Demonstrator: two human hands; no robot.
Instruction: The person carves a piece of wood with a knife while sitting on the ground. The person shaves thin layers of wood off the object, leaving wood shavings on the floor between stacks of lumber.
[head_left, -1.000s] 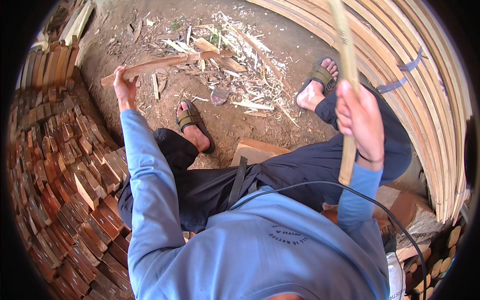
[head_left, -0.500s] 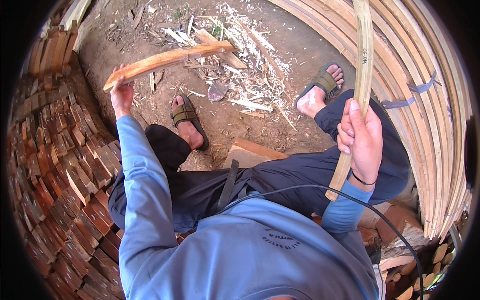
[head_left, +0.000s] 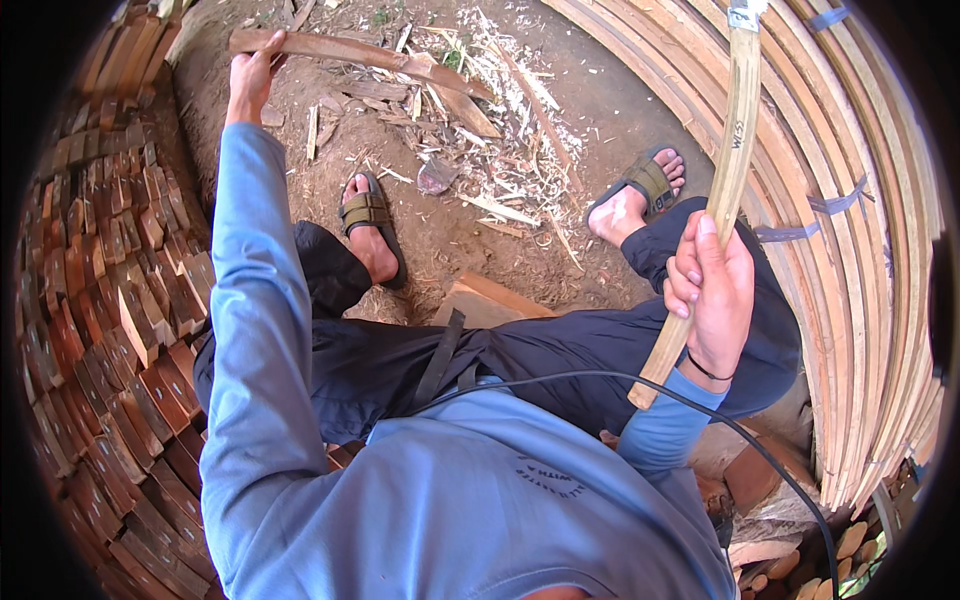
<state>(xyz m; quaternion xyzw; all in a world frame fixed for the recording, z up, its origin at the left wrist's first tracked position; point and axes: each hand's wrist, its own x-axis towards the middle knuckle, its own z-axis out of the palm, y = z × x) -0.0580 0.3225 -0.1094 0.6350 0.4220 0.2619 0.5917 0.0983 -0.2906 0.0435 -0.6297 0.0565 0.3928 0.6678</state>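
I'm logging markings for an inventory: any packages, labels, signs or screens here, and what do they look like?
Handwritten mark: small dark scrawl on the pale wooden strip held in the right hand.
Round print: faint dark emblem on the blue shirt, lower middle.
No packages, signs or screens.

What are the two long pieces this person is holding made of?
Both look like raw wood. The pale stick in the right hand is smooth, slightly curved, unpainted. The brown slab in the left hand is rougher, reddish, with split edges.
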